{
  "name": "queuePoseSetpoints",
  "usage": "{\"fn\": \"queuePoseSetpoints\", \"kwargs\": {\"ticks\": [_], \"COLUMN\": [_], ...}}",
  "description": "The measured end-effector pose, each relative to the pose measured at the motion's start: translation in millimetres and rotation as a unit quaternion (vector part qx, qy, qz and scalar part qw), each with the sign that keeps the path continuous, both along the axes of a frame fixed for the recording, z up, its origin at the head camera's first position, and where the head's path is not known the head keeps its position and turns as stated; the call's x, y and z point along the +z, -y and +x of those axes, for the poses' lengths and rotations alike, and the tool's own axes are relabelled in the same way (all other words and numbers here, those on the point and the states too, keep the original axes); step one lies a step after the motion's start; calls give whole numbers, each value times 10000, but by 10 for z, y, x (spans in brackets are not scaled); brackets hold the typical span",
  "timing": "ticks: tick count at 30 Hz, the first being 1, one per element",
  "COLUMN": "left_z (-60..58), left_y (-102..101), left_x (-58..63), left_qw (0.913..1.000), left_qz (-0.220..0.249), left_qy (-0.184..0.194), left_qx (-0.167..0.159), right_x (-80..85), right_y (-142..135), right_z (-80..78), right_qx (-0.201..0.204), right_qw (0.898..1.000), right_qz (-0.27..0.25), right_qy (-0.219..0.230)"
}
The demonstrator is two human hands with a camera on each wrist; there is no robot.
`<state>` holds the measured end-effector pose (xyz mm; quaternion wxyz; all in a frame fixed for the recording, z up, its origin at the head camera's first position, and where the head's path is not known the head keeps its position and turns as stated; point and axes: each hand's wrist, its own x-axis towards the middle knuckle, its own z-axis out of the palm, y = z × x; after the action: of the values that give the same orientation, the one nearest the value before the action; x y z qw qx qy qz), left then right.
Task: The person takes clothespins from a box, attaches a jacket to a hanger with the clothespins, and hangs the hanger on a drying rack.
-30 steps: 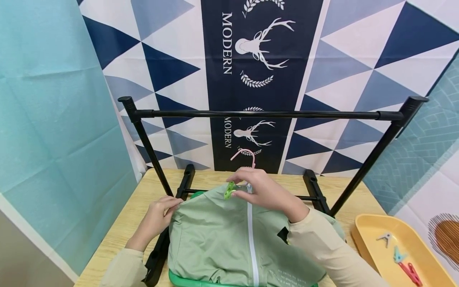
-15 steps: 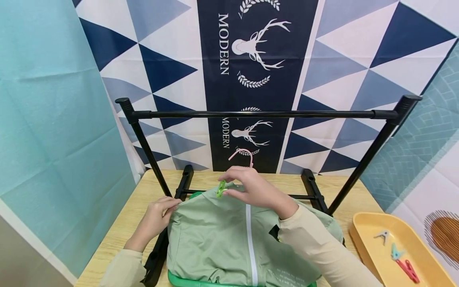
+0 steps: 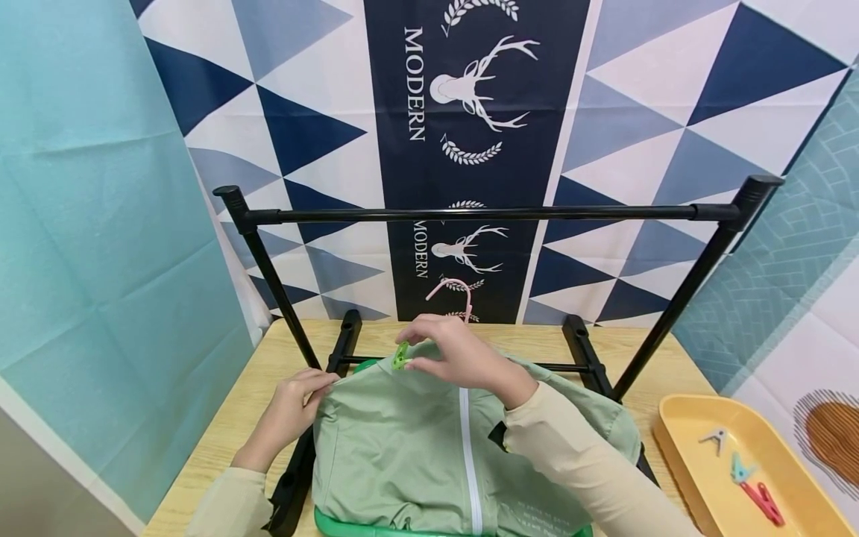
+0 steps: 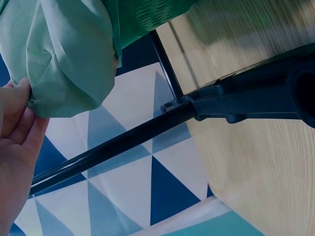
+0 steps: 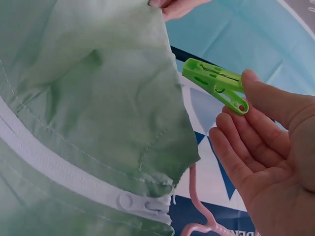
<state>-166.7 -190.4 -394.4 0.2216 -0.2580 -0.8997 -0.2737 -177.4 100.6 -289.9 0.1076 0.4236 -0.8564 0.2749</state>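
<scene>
A light green garment (image 3: 396, 447) with a white zipper (image 3: 468, 455) hangs spread in front of me. My left hand (image 3: 295, 403) pinches its upper left corner; in the left wrist view the thumb and fingers (image 4: 17, 103) grip the bunched cloth. Between the thumb and fingers of my right hand (image 3: 456, 354) is a green clothespin (image 5: 216, 83), its nose close beside the garment's top edge. A pink hanger (image 3: 456, 286) shows its hook above the collar, and part of it appears below the clothespin in the right wrist view (image 5: 199, 206). The rest of the hanger is hidden by cloth.
A black rack (image 3: 470, 214) stands over the wooden table (image 3: 262, 365), its bar above my hands. Under the garment shows a green basket (image 3: 349, 526). At right, a yellow tray (image 3: 678, 440) holds a grey clothespin (image 3: 715, 438), a teal one (image 3: 741, 468) and a red one (image 3: 765, 504).
My right hand has moved left along the garment's top edge with the green clothespin. My left hand keeps its grip on the corner. The view has shifted slightly.
</scene>
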Motion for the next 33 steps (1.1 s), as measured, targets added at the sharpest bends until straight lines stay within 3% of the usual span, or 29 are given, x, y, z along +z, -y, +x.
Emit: {"fn": "queuePoseSetpoints", "kwargs": {"ticks": [15,33], "left_z": [12,-4], "left_y": [-22,5], "left_x": [-50,-3], "left_qw": [9998,10000], "left_qz": [58,-19], "left_qy": [-177,-80], "left_qx": [-38,-21], "right_x": [-100,-4], "right_y": [129,316], "right_z": [-48,-100], "right_qx": [-84,-270], "right_qw": [9999,9990], "right_qz": [-90,-78], "right_qy": [-31,-334]}}
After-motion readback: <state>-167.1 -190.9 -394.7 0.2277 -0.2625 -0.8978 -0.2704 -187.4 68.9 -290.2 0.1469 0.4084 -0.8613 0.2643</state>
